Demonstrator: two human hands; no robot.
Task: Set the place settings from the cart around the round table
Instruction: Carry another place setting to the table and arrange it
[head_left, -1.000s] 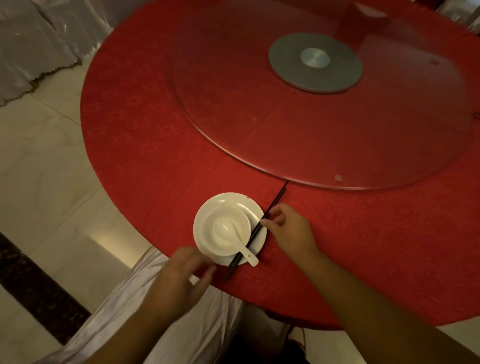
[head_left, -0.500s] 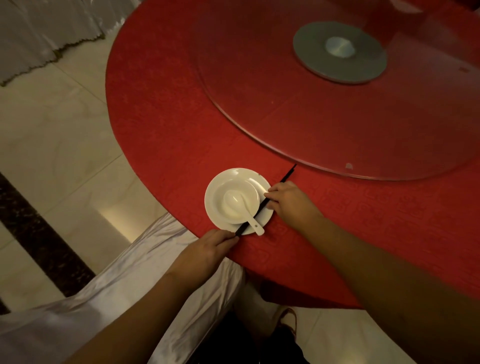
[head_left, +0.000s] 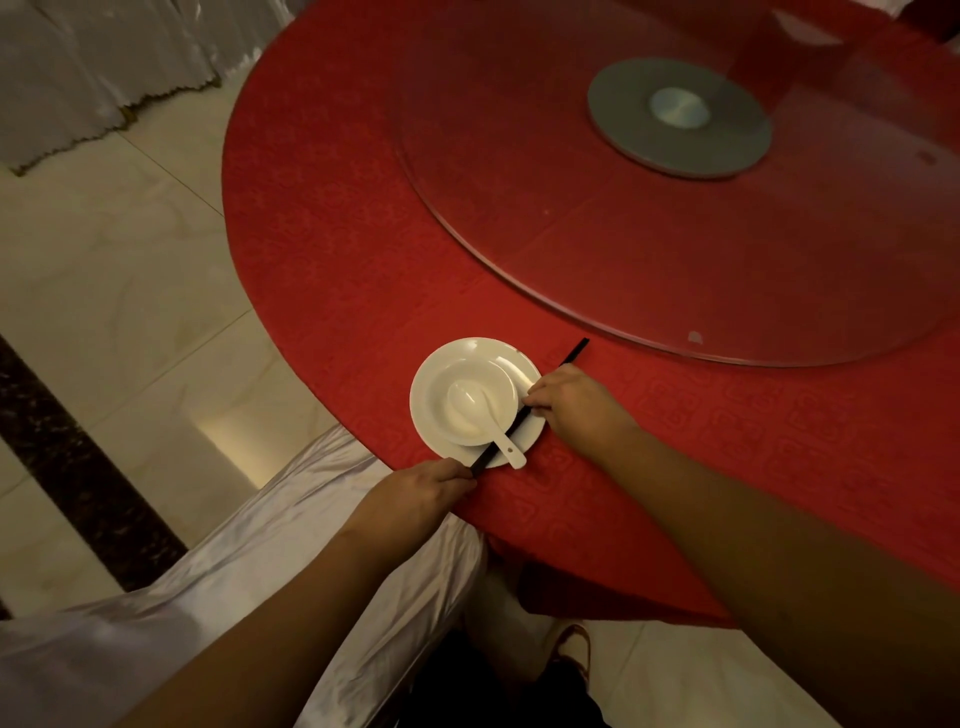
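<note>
Chopsticks (head_left: 501, 442): slim black sticks, both hands pinching; glossy round white plate (head_left: 431, 415).

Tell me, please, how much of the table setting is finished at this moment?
Done: one plate lies near the table edge, with a bowl on it and a spoon in the bowl. In hand: both hands hold the chopsticks, which lie across the plate's right side, the left hand at the near end, the right hand at the middle. Left: no other setting shows around the table; the cart is out of view.
</note>
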